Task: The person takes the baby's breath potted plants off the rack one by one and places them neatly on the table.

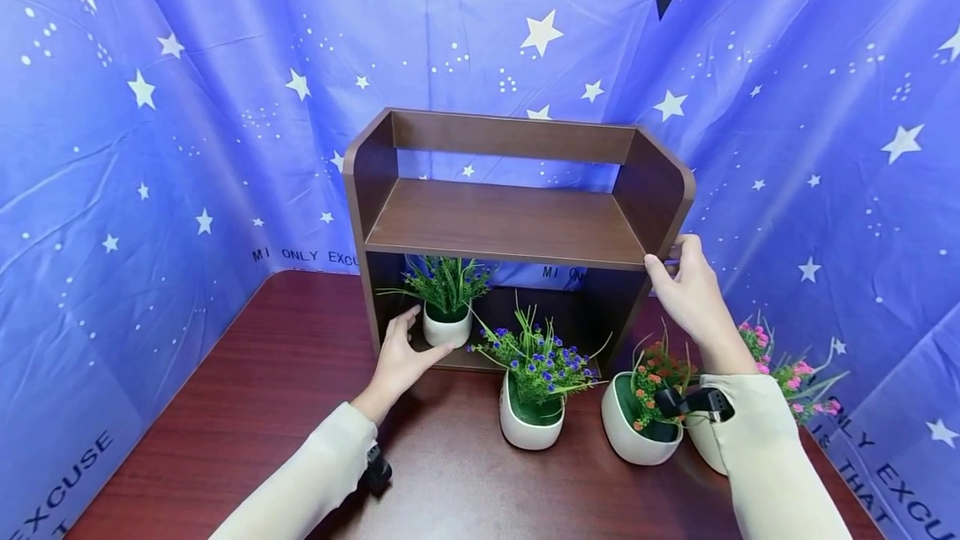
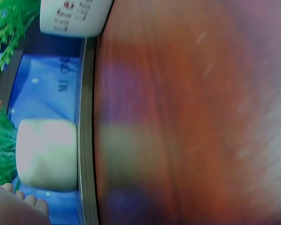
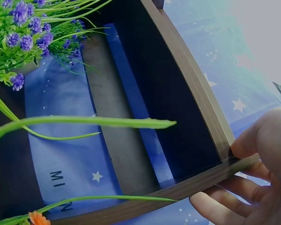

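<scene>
A white pot (image 1: 447, 329) with a green, blue-flowered plant (image 1: 450, 283) stands at the left of the brown wooden shelf's (image 1: 502, 219) lower compartment. Beside this pot, my left hand (image 1: 405, 361) has its thumb and fingers spread. The left wrist view shows the same pot (image 2: 47, 154) upright on the bottom board, a gap between it and the thumb. My right hand (image 1: 690, 290) grips the right side panel at middle-board height. In the right wrist view, that hand's thumb (image 3: 246, 140) presses the front edge and its other fingers lie along the panel's outer side.
In front of the shelf stands a pot with purple-blue flowers (image 1: 531, 427). Right of it are an orange-flowered pot (image 1: 637, 440) and a pink-flowered plant (image 1: 798, 377), partly hidden by my right sleeve. Star-printed blue cloth (image 1: 225, 107) hangs behind the red-brown table (image 1: 210, 407).
</scene>
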Available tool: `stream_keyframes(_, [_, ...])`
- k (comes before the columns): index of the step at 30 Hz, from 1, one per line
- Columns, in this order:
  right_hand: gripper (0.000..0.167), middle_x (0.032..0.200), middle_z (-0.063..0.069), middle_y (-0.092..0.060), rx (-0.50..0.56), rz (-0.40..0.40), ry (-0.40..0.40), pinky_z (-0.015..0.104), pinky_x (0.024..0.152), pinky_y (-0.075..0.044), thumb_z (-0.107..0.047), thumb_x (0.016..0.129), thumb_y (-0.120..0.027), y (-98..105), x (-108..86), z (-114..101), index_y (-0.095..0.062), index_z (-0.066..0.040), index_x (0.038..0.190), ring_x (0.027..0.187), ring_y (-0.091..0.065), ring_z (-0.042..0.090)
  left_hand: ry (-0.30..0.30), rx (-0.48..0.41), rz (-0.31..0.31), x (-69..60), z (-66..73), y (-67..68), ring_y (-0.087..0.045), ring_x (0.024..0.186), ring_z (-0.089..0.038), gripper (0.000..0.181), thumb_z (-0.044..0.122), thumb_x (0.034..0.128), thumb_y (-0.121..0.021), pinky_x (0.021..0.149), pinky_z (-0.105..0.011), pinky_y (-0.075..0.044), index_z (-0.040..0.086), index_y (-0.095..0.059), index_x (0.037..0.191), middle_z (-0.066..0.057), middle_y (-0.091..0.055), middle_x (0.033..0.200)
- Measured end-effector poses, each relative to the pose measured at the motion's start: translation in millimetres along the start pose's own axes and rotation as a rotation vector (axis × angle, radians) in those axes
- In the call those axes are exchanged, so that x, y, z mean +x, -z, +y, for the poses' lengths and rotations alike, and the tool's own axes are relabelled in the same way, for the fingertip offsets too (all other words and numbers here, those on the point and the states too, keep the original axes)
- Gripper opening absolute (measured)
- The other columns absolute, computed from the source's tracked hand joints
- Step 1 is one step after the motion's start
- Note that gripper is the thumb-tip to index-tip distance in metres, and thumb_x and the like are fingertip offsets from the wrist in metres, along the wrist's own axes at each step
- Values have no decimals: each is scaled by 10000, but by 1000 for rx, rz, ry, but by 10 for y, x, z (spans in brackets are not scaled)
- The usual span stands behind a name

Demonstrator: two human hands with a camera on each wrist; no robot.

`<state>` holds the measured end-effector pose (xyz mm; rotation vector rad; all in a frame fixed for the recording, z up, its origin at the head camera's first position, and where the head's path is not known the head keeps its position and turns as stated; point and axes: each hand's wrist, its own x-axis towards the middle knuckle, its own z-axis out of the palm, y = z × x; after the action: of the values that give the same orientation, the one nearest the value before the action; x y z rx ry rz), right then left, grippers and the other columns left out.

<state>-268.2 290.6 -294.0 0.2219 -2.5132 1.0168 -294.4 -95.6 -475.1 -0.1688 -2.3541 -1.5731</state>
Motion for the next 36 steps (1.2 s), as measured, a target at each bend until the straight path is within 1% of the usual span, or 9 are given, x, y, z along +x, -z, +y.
stream_keyframes(4, [483, 1195, 282, -509, 28, -15, -12, 409, 790, -473, -282, 1057, -463, 3, -1, -3, -315, 79, 1341, 1004, -575, 360, 65, 25, -6, 106, -5, 2, -394, 1376, -348, 915, 297, 759, -883, 1112, -471, -354, 32, -403, 1491, -223, -414, 1439])
stream_keyframes(6, [487, 1217, 281, -500, 42, -22, -18, 390, 792, -485, -286, 1059, -459, 2, -3, -5, -311, 76, 1349, 1020, -571, 355, 86, 41, -12, 147, -5, -8, -390, 1380, -351, 928, 314, 759, -879, 1114, -472, -351, 28, -392, 1495, -226, -408, 1445])
stream_keyframes(11, [528, 1276, 283, -484, 79, -39, -59, 189, 728, -497, -322, 1055, -471, 7, -9, -10, -315, 59, 1385, 1031, -592, 337, 113, 37, -22, 232, -28, -54, -400, 1375, -358, 950, 332, 760, -873, 1122, -469, -340, -1, -376, 1498, -242, -418, 1457])
stream_keyframes(13, [551, 1304, 292, -480, 96, -38, -80, 132, 702, -488, -338, 1049, -488, 13, -14, -15, -326, 52, 1402, 1054, -597, 338, 121, 30, -33, 260, -41, -74, -398, 1382, -352, 961, 343, 763, -870, 1133, -462, -325, -8, -366, 1503, -243, -419, 1468])
stream_keyframes(17, [580, 1335, 297, -492, 101, -23, -101, 112, 689, -491, -364, 1037, -518, 22, -18, -19, -368, 41, 1424, 1079, -612, 366, 132, 29, -56, 299, -47, -101, -389, 1387, -363, 979, 358, 766, -865, 1133, -482, -320, -17, -348, 1509, -248, -409, 1486])
stream_keyframes(23, [612, 1367, 290, -481, 101, -22, -127, 118, 691, -480, -395, 1034, -518, 39, -17, -1, -375, 20, 1460, 1094, -612, 397, 136, -1, -96, 379, -16, -118, -382, 1379, -356, 959, 360, 765, -866, 1120, -503, -330, 32, -353, 1507, -209, -392, 1501])
stream_keyframes(26, [620, 1386, 292, -468, 76, -27, -126, 275, 795, -520, -408, 1039, -500, 45, -14, 1, -371, 21, 1469, 1096, -610, 416, 139, -14, -118, 425, -20, -128, -368, 1386, -362, 984, 371, 765, -868, 1122, -506, -327, 26, -329, 1512, -225, -369, 1510])
stream_keyframes(30, [624, 1399, 294, -456, 45, -36, -121, 516, 880, -476, -419, 1047, -473, 46, -14, 2, -368, 28, 1469, 1068, -619, 449, 141, -28, -147, 481, -43, -149, -358, 1389, -373, 1010, 350, 765, -870, 1124, -511, -322, 12, -297, 1524, -248, -328, 1523])
stream_keyframes(36, [620, 1383, 289, -457, 52, -45, -126, 533, 898, -472, -423, 1049, -465, 34, -15, -6, -361, 28, 1461, 1074, -619, 443, 178, -40, -173, 547, -68, -184, -353, 1389, -363, 1035, 311, 753, -881, 1122, -496, -328, -5, -266, 1523, -238, -310, 1518])
